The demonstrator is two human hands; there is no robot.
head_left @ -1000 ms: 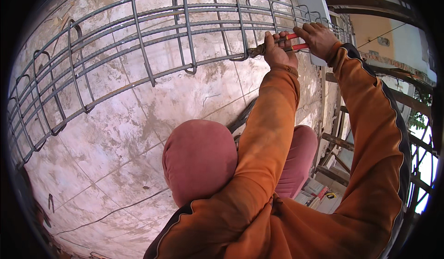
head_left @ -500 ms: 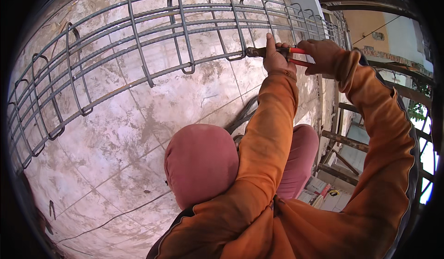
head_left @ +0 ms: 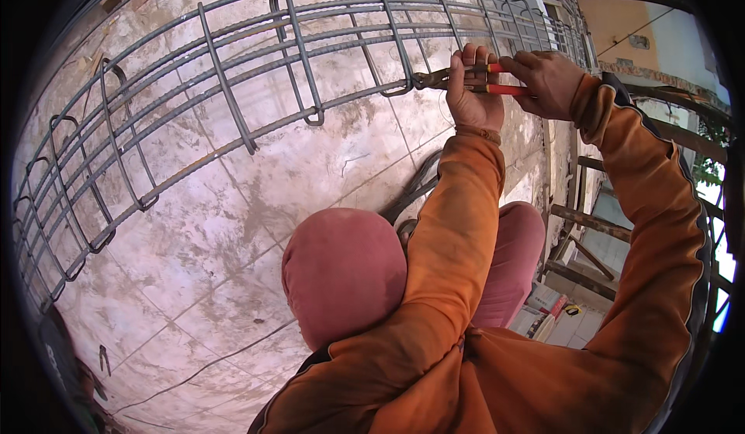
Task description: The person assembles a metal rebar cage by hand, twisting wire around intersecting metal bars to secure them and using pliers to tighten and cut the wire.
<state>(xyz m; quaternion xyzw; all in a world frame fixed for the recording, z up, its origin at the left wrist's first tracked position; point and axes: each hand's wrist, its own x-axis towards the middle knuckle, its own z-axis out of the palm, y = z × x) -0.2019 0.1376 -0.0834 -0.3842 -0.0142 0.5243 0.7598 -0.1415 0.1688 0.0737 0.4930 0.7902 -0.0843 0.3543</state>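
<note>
A long rebar cage of ribbed steel bars and bent stirrups lies across the tiled floor in front of me. My left hand and my right hand are both closed around red-handled pliers. The pliers' jaws bite at a stirrup joint on the cage's near bar. My orange sleeves reach up from the lower edge. My knees in pink trousers are bent below the hands.
A coil of thin tie wire lies on the floor by my left knee. A small dark tool rests at the lower left on the pale stained tiles. Wooden frames and scaffolding stand at the right.
Both hands and the pliers have shifted slightly left along the cage toward the stirrup joint; my view has moved closer to the bars.
</note>
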